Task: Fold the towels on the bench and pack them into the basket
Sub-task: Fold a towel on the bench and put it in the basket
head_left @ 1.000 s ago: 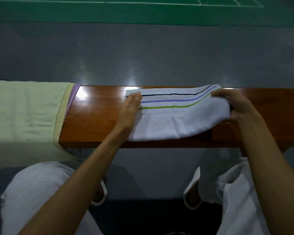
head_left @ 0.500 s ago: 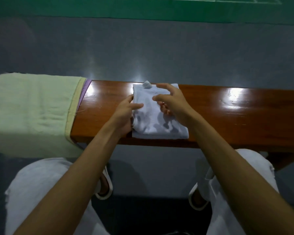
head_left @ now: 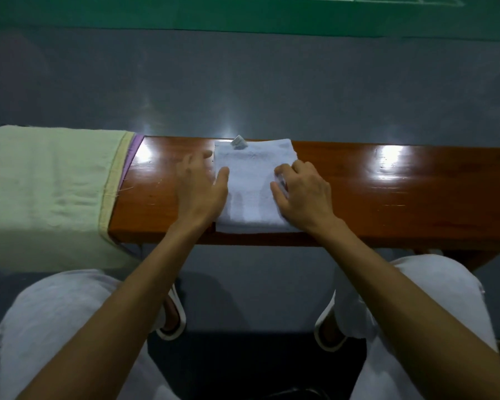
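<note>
At the near middle of the counter (head_left: 387,203), both hands flank one folded cloth. Left hand (head_left: 202,186): fingers straight and spread, motion-blurred, lying on bare wood just beside the cloth, thumb touching its left edge. Right hand (head_left: 303,192): fingers bent, thumb and forefinger appear to pinch the right edge, where a small ridge of cloth is bunched between them.

Between the hands: white towel (head_left: 251,174), now a compact rectangle, flat, reaching from the far edge of the counter to the near edge. Small tag (head_left: 238,142) sticks out at its far side.

Change noted: a second ago this towel lay long across the wood with coloured stripes showing and a hand at each end. Half a second ago the right end had been brought over to the left. Stripes are now hidden, and the hands have moved out to the sides.

Reading: this towel's fold looks complete; the grip suggests squaring up or lifting.

Further out: green towel (head_left: 49,192) draped unfolded over the counter's left end, a purple edge (head_left: 134,148) showing beneath. Basket not in view.
</note>
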A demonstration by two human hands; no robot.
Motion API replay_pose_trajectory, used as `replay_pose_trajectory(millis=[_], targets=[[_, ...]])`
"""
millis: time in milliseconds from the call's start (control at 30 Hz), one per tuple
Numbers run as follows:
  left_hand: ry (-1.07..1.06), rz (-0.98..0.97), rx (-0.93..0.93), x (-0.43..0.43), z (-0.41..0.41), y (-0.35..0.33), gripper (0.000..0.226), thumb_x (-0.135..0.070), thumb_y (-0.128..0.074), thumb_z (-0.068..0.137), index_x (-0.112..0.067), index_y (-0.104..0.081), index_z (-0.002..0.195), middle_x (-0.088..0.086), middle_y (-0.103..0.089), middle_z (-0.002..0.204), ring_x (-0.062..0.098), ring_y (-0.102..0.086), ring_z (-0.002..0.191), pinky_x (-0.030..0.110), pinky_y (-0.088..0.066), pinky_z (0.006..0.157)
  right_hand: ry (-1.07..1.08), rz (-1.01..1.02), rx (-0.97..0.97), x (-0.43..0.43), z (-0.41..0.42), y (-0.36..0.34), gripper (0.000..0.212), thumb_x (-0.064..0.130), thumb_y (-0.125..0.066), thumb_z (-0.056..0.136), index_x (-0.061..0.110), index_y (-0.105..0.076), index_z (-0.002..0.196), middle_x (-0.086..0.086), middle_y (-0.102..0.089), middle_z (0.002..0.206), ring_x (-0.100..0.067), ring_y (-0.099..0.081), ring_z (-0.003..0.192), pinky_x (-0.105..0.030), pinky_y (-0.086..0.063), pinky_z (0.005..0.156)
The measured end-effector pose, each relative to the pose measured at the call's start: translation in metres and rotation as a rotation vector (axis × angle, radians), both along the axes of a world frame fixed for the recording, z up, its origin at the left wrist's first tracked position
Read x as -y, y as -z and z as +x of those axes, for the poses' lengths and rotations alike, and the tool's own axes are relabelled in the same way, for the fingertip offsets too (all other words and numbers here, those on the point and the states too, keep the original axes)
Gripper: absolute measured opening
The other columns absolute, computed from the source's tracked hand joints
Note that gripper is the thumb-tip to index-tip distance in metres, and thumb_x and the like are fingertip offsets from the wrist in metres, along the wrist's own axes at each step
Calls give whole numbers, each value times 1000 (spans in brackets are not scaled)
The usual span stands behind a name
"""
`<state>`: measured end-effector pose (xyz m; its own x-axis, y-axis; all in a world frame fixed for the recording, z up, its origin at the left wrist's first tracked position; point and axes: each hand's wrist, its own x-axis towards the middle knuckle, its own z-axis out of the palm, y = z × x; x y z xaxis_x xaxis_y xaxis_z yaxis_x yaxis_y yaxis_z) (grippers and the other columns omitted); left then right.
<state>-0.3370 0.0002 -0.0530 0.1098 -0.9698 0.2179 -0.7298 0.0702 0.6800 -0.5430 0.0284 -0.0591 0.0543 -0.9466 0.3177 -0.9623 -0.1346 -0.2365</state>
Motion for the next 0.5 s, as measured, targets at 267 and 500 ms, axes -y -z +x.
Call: replay_pose_trajectory(millis=[267,500], targets=[[453,133,502,-10,-14,26,87,-73,-23,99,-20,1,165,3,9,172,19,14,158,44,5,125,-130,340,-78,3,-19,9,64,49,-16,106,20,-15,164,1,-4,172,-22,1,158,-52,-13,126],[431,170,564,-4,-5,29,124,-100,-15,77,-14,6,164,4,14,172,20,14,158,50,4,127,-79,432,-124,5,-23,10,76,65,-16,103,25,7,163,4,13,171,-23,14,157,-55,2,126]])
